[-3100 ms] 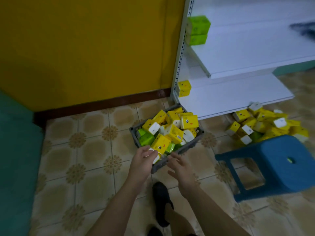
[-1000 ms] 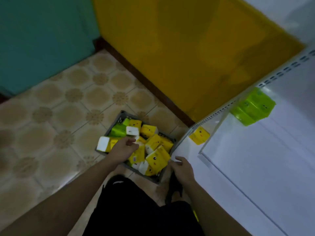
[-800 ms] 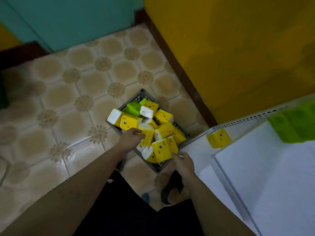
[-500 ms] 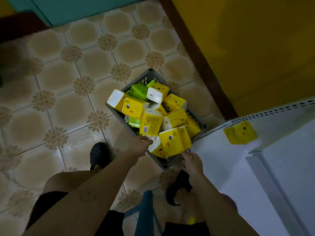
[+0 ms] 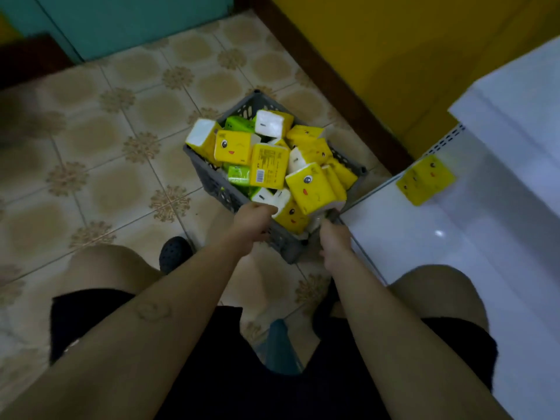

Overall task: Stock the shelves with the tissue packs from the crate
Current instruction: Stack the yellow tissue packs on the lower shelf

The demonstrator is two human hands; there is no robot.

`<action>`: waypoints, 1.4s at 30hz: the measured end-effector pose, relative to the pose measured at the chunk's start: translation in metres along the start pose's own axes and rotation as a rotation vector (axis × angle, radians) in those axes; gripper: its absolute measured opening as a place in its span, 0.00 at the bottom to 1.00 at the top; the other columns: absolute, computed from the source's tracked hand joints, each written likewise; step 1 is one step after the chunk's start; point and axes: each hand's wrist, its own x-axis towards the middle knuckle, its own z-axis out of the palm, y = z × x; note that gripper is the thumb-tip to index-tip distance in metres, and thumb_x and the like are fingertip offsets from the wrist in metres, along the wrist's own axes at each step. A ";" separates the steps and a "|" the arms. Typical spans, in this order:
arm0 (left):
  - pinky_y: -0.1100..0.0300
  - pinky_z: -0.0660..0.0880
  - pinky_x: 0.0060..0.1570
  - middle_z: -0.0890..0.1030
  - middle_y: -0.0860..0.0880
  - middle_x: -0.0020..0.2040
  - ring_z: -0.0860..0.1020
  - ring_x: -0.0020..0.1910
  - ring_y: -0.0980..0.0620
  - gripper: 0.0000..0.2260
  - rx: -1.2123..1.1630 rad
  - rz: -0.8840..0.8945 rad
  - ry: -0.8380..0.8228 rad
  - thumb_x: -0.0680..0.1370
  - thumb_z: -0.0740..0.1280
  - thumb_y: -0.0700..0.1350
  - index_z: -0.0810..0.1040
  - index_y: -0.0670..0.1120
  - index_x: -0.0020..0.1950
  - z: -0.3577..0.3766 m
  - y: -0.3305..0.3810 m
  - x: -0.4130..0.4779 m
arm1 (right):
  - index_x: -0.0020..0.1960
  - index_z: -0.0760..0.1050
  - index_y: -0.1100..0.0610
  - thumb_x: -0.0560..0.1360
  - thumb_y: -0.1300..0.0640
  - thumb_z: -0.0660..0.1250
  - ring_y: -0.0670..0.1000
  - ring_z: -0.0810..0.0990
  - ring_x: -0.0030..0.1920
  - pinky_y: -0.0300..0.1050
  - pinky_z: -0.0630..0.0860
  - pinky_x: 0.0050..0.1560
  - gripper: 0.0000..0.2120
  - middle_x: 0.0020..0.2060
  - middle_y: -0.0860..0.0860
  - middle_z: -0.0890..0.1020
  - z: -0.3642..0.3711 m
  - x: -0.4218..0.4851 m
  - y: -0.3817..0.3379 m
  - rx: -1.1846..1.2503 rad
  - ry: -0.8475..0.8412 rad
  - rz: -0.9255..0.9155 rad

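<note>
Yellow face-printed tissue packs point(image 5: 233, 147) heap the grey crate point(image 5: 212, 175); left grip point(image 5: 254, 221) and right grip point(image 5: 334, 237) both clasp its near rim.

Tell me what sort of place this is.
Probably a small shop or its stockroom. It has white shelves with a perforated upright, a grey crate heaped with yellow and green tissue packs on the tiled floor, and one pack already on the bottom shelf.

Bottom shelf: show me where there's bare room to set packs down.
The bottom shelf is bare between the lone yellow pack, its front edge and the right knee. Crowded: the crate, heaped with packs, with the left hand and right hand on its near rim.
</note>
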 end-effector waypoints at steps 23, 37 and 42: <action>0.54 0.74 0.38 0.73 0.41 0.45 0.74 0.42 0.45 0.05 -0.082 -0.009 0.067 0.79 0.65 0.43 0.74 0.41 0.51 0.026 -0.008 0.021 | 0.66 0.72 0.60 0.75 0.46 0.63 0.61 0.78 0.56 0.53 0.77 0.52 0.25 0.59 0.59 0.78 0.019 0.027 -0.002 -0.050 -0.029 -0.013; 0.50 0.73 0.48 0.74 0.43 0.48 0.74 0.44 0.47 0.06 -0.253 -0.010 0.030 0.81 0.62 0.42 0.72 0.41 0.57 0.008 0.001 0.016 | 0.71 0.65 0.60 0.80 0.52 0.60 0.60 0.73 0.59 0.58 0.73 0.62 0.23 0.63 0.57 0.73 0.007 0.021 -0.008 -0.005 -0.052 -0.061; 0.48 0.77 0.53 0.75 0.45 0.50 0.76 0.50 0.47 0.12 -0.304 -0.116 0.047 0.80 0.64 0.44 0.71 0.42 0.62 0.009 -0.029 0.035 | 0.71 0.66 0.57 0.79 0.50 0.62 0.60 0.74 0.61 0.51 0.72 0.51 0.23 0.65 0.57 0.74 0.002 0.033 0.019 0.096 -0.110 0.090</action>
